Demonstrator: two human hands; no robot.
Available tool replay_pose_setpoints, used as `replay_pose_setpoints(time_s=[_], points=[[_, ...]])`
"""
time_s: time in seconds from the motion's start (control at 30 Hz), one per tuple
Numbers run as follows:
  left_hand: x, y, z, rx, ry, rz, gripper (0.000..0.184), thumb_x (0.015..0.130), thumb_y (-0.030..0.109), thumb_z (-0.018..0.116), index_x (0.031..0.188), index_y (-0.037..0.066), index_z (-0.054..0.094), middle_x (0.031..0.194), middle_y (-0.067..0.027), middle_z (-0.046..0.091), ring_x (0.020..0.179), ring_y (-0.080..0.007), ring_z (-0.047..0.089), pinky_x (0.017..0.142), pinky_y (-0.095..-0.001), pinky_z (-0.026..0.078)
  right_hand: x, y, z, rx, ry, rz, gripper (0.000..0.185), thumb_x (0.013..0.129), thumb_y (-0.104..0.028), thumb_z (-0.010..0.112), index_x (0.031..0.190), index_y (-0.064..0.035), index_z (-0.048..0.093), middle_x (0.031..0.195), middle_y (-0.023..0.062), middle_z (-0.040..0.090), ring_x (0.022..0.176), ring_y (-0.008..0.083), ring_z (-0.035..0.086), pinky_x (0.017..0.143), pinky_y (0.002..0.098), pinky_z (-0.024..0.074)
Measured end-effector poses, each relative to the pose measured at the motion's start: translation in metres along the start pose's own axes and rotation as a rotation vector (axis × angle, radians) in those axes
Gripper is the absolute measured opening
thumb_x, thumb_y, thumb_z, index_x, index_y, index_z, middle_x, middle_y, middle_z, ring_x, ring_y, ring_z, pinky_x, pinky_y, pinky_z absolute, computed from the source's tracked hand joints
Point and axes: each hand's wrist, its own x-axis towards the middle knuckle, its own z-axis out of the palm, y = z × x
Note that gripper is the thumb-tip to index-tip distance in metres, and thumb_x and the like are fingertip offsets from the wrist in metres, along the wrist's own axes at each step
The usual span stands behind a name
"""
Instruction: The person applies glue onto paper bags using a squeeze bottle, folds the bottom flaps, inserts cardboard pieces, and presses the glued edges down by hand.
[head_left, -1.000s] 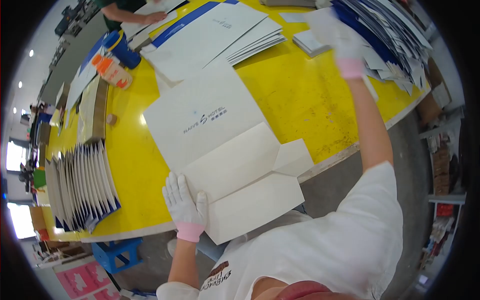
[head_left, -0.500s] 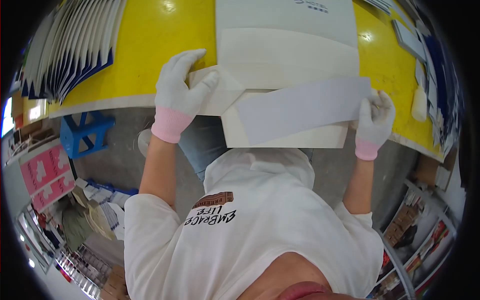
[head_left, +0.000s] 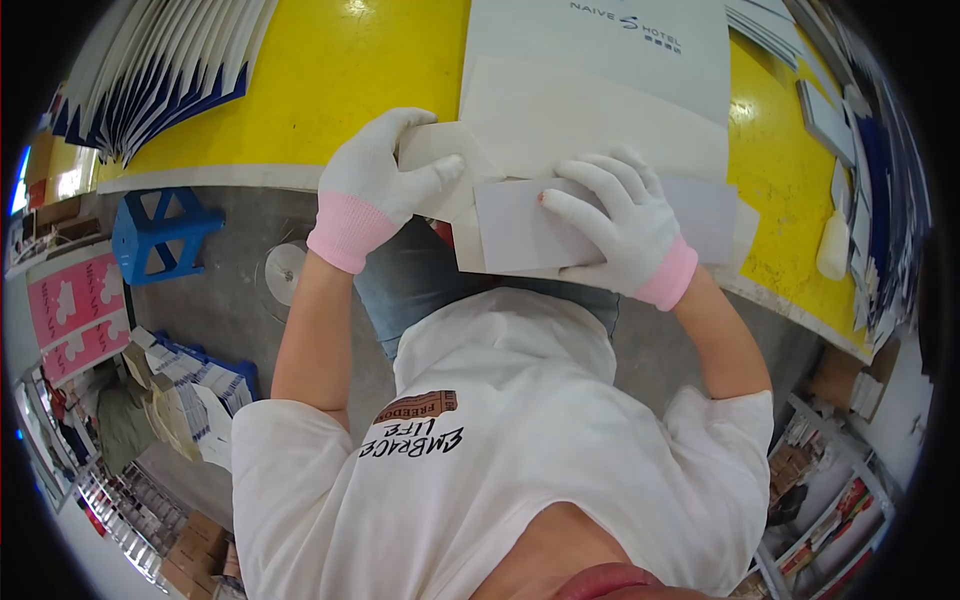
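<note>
A white paper bag printed "NAIVE HOTEL" lies on the table with its folded end towards me. My left hand, in a white glove with a pink cuff, pinches the bag's left corner flap, thumb on top and the other fingers partly hidden. Across the folded end rests a pale grey card strip. On that strip lies my right hand, gloved the same way, its fingers spread and pressed flat. Part of the strip is hidden under this hand.
The yellow table ends at a pale front edge. Fanned white and blue folders or bags stand at the left. At the right are more stacked pieces and a white bottle. A blue stool stands on the floor.
My right hand has moved left from the strip's right end onto its middle. The strip has shifted and now lies straighter on the bag. The left hand still pinches the flap.
</note>
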Motion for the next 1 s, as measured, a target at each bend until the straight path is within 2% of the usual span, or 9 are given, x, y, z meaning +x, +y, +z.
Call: replay_pose_setpoints(time_s=[0.13, 0.23, 0.4, 0.6, 0.7, 0.8, 0.93, 1.0], points=[[-0.001, 0.002, -0.001, 0.030, 0.014, 0.003, 0.049, 0.080, 0.022, 0.074, 0.120, -0.002, 0.059, 0.105, -0.0127, 0.067, 0.097, -0.0183, 0.064, 0.086, -0.0312, 0.050, 0.003, -0.005, -0.012, 0.132, 0.055, 0.109, 0.067, 0.058, -0.028, 0.081, 0.120, -0.0136, 0.060, 0.126, 0.0139, 0.051, 0.111, 0.0348, 0.052, 0.097, 0.0500, 0.0410], [-0.001, 0.002, -0.001, 0.015, 0.000, 0.004, 0.047, 0.081, 0.022, 0.073, 0.119, -0.002, 0.059, 0.104, -0.0126, 0.067, 0.095, -0.0185, 0.064, 0.085, -0.0313, 0.050, 0.015, -0.005, -0.011, 0.069, 0.117, 0.140, 0.067, 0.055, -0.025, 0.081, 0.119, -0.0172, 0.063, 0.130, 0.0134, 0.051, 0.112, 0.0352, 0.051, 0.096, 0.0476, 0.0416], [0.000, 0.008, -0.007, -0.142, -0.073, -0.084, 0.043, 0.081, 0.018, 0.072, 0.115, -0.003, 0.058, 0.102, -0.0114, 0.066, 0.094, -0.0178, 0.062, 0.085, -0.0314, 0.050, 0.028, -0.008, -0.003, -0.022, 0.032, 0.110, 0.060, 0.058, -0.026, 0.078, 0.117, -0.0194, 0.065, 0.134, 0.0132, 0.049, 0.115, 0.0345, 0.049, 0.094, 0.0473, 0.0414], [0.001, 0.027, 0.011, 0.017, 0.047, -0.020, 0.042, 0.079, 0.013, 0.070, 0.115, -0.001, 0.052, 0.102, -0.0154, 0.065, 0.094, -0.0264, 0.064, 0.085, -0.0351, 0.050, 0.032, -0.012, -0.005, -0.077, 0.026, 0.100, 0.051, 0.061, -0.026, 0.074, 0.111, -0.0183, 0.067, 0.135, 0.0132, 0.048, 0.112, 0.0336, 0.050, 0.090, 0.0474, 0.0417], [0.000, 0.032, 0.017, 0.204, 0.088, 0.158, 0.045, 0.079, 0.011, 0.069, 0.117, -0.001, 0.049, 0.103, -0.0173, 0.064, 0.094, -0.0312, 0.064, 0.084, -0.0377, 0.050, 0.033, -0.013, -0.001, -0.090, 0.074, 0.078, 0.045, 0.059, -0.026, 0.073, 0.104, -0.0167, 0.069, 0.133, 0.0140, 0.050, 0.110, 0.0328, 0.050, 0.088, 0.0471, 0.0418], [0.001, 0.037, 0.023, 0.197, 0.101, 0.112, 0.040, 0.082, 0.017, 0.066, 0.114, -0.001, 0.050, 0.089, -0.0154, 0.061, 0.079, -0.0333, 0.064, 0.074, -0.0402, 0.051, 0.035, -0.012, 0.006, -0.105, 0.127, 0.038, 0.041, 0.059, -0.025, 0.072, 0.099, -0.0153, 0.069, 0.130, 0.0151, 0.051, 0.109, 0.0323, 0.051, 0.087, 0.0467, 0.0415], [-0.008, 0.054, 0.021, -0.017, -0.049, -0.037, 0.036, 0.083, 0.013, 0.066, 0.113, -0.001, 0.050, 0.095, -0.0135, 0.060, 0.076, -0.0287, 0.063, 0.072, -0.0389, 0.051, 0.036, -0.015, 0.003, -0.111, 0.107, 0.075, 0.036, 0.063, -0.021, 0.072, 0.097, -0.0119, 0.068, 0.126, 0.0145, 0.053, 0.109, 0.0290, 0.053, 0.088, 0.0430, 0.0426], [-0.011, 0.047, 0.017, -0.193, -0.143, -0.133, 0.033, 0.084, 0.011, 0.066, 0.112, 0.000, 0.052, 0.096, -0.0127, 0.060, 0.075, -0.0267, 0.062, 0.072, -0.0377, 0.050, 0.034, -0.013, 0.007, -0.087, 0.106, 0.089, 0.039, 0.061, -0.023, 0.071, 0.099, -0.0136, 0.068, 0.128, 0.0154, 0.052, 0.110, 0.0318, 0.051, 0.089, 0.0459, 0.0415]])
